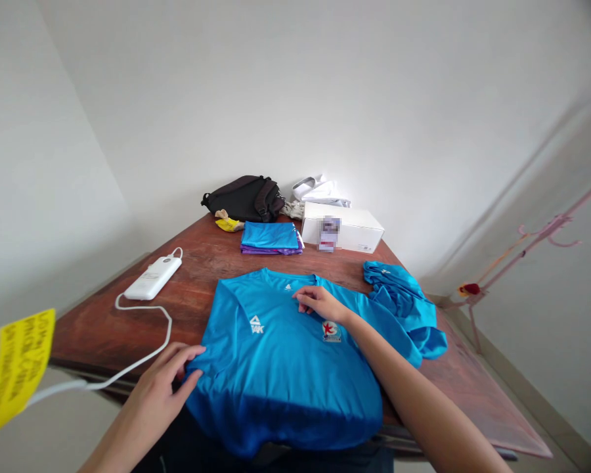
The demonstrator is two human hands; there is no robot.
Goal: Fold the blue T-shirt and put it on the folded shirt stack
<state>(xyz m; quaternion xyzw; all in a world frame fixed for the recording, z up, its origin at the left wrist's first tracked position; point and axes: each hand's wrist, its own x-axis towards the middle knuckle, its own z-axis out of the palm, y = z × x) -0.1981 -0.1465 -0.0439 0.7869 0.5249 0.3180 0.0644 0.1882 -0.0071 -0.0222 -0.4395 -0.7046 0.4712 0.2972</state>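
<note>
A blue T-shirt (285,368) lies spread front side up, with a white logo on one side of the chest and a red star badge on the other. Its lower hem hangs over the table's near edge. At the left sleeve edge, my left hand (165,374) has thumb and fingers closed on the fabric. My right hand (321,303) is over the upper chest just below the collar, fingers loosely bent and apart, with no cloth gripped that I can see. Whether its fingertips touch the shirt is hard to tell.
Right of the shirt sits a crumpled blue garment (404,302). Behind are folded blue and purple clothes (270,236), a white box (359,226), a black bag (241,197) and white cloth (320,190). A white power bank (155,276) trails a cable leftward. A pink rack (532,243) stands right.
</note>
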